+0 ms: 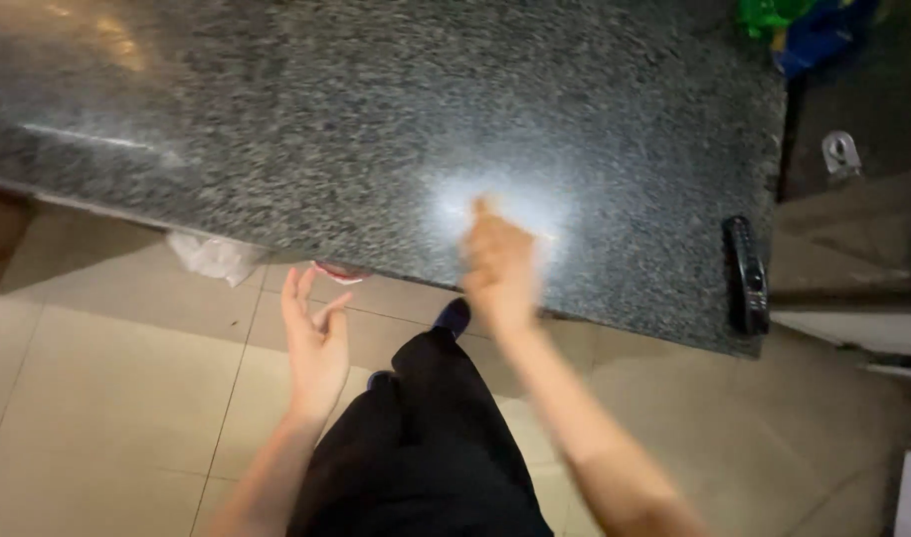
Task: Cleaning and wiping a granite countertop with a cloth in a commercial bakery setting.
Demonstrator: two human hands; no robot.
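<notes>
- Granite countertop (276, 129), dark grey and speckled, lies under and beyond the right hand (499, 267); its near edge runs just beyond the fingertips of the left hand (316, 343).
- Right hand is stretched forward over the near part of the stone, beside a bright patch of reflected light. The hand is blurred, so I cannot tell if the fingers are bent or straight; nothing is seen in it.
- Left hand is held lower, over the beige tiled floor (97, 398), with palm open and fingers spread loosely. It holds nothing and touches nothing.
- Between both forearms are the person's black trousers (426, 447) and a dark shoe (454, 316), which stands just under the counter edge.
- To the right of the right hand, well apart, a long black remote control (747, 275) lies on the stone near its right border.
- Far beyond the right hand, at the far right corner, there are soft packages: a green one (769, 14) and a blue one (819, 35) with a bit of yellow. Their labels are too small to tell.
- Beyond the left hand, under the counter edge, lie a crumpled white bag (215, 259) and a small red-and-white thing (338, 270), partly hidden.
</notes>
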